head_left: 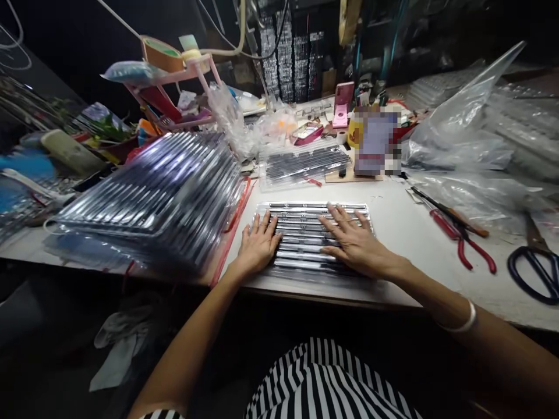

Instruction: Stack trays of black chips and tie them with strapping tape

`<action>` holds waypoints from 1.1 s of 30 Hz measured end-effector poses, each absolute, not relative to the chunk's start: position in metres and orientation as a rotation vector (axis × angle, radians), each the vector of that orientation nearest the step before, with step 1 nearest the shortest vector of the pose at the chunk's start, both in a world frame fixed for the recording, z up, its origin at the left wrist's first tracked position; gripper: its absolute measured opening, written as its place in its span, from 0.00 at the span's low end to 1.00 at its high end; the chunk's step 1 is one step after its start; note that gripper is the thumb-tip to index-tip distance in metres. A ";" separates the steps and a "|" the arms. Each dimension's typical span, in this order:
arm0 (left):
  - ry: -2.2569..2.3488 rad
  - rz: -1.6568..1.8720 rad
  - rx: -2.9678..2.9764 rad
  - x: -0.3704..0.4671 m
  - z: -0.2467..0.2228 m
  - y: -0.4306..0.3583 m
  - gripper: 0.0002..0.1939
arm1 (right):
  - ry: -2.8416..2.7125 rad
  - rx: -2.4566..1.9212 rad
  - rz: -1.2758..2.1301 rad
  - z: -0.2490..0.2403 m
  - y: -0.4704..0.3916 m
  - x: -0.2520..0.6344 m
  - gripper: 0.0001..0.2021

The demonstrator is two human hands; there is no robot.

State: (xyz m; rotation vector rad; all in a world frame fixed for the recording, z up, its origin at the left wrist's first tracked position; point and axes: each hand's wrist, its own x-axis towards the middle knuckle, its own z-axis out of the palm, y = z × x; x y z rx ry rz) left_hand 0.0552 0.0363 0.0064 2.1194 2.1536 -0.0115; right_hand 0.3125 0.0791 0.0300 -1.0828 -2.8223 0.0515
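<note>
A clear plastic tray (301, 272) with rows of dark, shiny rods lies on the white table near its front edge. My left hand (258, 244) rests on the tray's left side with its fingers spread. On the right side of the same tray, my right hand (356, 241) lies flat, fingers apart. Neither hand grips anything. To the left stands a tall stack of similar filled trays (161, 192). Another tray with thin dark rods (305, 164) sits behind the one under my hands.
Red-handled pliers (476, 253), a red-handled tool (443, 224) and dark-handled scissors (533, 273) lie on the right. Crumpled clear plastic (463, 139) is behind them. A pink rack (174, 78), a pink phone stand (343, 105) and clutter line the back.
</note>
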 end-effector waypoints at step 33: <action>1.856 0.357 2.238 0.012 -0.003 0.025 0.29 | -2.872 -1.061 0.285 0.025 0.075 0.316 0.28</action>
